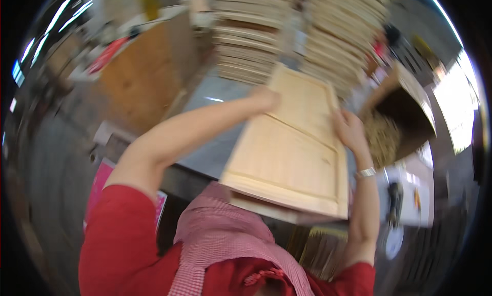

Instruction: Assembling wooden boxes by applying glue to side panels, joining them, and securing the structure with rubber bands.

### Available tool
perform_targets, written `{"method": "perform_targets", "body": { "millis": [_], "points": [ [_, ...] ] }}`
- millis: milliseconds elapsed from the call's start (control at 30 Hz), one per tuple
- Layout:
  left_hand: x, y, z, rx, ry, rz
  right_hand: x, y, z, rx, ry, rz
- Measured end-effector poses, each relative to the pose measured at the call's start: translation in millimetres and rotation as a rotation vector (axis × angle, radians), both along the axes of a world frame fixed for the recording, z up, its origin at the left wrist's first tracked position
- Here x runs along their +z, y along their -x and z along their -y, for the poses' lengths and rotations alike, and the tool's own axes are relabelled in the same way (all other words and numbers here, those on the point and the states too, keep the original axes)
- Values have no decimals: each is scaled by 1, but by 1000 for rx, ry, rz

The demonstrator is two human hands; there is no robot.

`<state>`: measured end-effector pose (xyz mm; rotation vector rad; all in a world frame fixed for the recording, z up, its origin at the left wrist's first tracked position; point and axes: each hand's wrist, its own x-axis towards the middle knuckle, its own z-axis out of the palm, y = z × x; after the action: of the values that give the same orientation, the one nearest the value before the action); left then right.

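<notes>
A pale wooden framed panel (287, 152), with a raised rim and a crossbar dividing it into two fields, lies tilted in front of my body. My left hand (265, 98) is closed on its left edge, near the crossbar; motion smears the fingers. On the right edge, my right hand (349, 129) grips the rim with the thumb on top and the other fingers mostly hidden. The near end of the panel juts past the grey tabletop (207, 93), showing a thick edge with a dark gap below.
Two tall stacks of wooden panels, one on the left (248, 37) and one on the right (341, 37), stand beyond the tabletop. An open cardboard box (410, 106) with straw-coloured material sits at right. A brown wooden board (141, 73) stands at left.
</notes>
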<state>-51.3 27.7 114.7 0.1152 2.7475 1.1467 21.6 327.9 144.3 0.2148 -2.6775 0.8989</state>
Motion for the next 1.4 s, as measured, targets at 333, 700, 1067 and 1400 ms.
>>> {"method": "perform_targets", "body": {
  "millis": [333, 700, 1067, 1400],
  "points": [
    [-5, 24, -5, 58, 58, -96, -18, 26, -9, -53, 206, 373],
    [125, -130, 48, 131, -365, -597, 91, -113, 40, 155, 271, -183],
    [17, -107, 51, 330, -515, -1266, -48, -71, 80, -48, 2, -811],
    [10, -103, 48, 325, -404, -1202, -48, -68, 66, 1, 49, -750]
  ]
}}
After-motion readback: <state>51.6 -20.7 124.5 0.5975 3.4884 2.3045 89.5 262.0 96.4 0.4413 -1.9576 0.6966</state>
